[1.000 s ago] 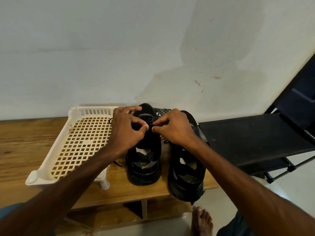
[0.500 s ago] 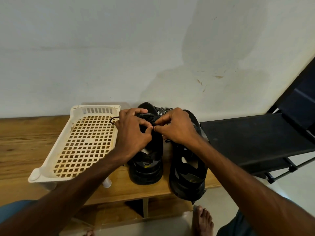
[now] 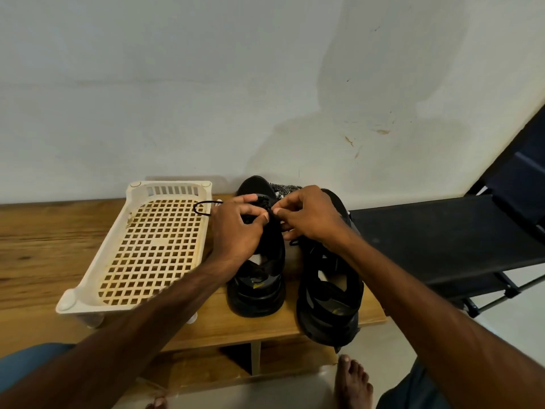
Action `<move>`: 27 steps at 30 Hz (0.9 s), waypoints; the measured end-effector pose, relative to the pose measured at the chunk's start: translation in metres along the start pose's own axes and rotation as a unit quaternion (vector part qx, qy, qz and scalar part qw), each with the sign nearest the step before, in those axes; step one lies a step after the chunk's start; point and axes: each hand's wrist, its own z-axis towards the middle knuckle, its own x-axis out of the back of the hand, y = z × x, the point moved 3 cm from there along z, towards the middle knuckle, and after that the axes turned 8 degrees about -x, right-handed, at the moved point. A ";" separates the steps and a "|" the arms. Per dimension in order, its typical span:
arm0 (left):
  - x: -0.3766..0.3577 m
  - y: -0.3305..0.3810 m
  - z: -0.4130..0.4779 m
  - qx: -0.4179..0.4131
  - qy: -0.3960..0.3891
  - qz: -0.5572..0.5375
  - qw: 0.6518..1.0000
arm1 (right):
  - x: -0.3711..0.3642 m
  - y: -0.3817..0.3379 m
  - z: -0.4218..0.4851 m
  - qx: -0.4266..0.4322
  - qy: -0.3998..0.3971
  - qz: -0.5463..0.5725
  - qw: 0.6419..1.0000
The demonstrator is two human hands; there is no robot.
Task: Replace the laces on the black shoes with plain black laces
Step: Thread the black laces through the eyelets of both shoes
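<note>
Fingers [image 3: 263,217] of left hand [image 3: 236,234] and right hand [image 3: 309,221] pinch the black lace [image 3: 194,208] at frame centre; thread each shoe [image 3: 259,270] eyelet with even tension.

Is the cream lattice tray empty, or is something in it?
Empty, nearly: the cream lattice tray shows bare grid throughout; only a loop of black lace reaches over its far right edge.

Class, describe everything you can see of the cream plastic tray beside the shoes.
The cream plastic tray, yellowed, has a square-holed lattice floor, slotted far wall, round corner posts and short legs. It stands on the wooden bench, left of the black shoes. A black lace loop overlaps its far right rim.
</note>
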 end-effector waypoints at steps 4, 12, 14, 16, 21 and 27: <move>0.001 0.002 0.000 -0.021 -0.016 0.020 0.999 | 0.005 -0.004 0.002 0.025 0.007 -0.030 0.999; 0.004 0.001 -0.002 -0.041 -0.012 0.117 0.992 | 0.025 -0.018 0.005 0.064 0.081 0.008 0.995; 0.005 0.004 -0.001 -0.051 0.001 0.106 0.993 | 0.039 -0.017 0.007 0.016 0.016 0.259 0.966; 0.009 0.007 0.003 -0.067 0.019 0.079 0.994 | 0.049 -0.018 0.008 0.000 -0.043 0.459 0.888; 0.038 0.016 0.021 -0.129 0.109 0.038 0.985 | 0.047 -0.014 0.005 0.021 -0.011 0.373 0.927; 0.067 -0.004 0.043 -0.099 0.148 0.018 0.984 | 0.013 -0.011 -0.003 0.110 -0.024 -0.240 0.964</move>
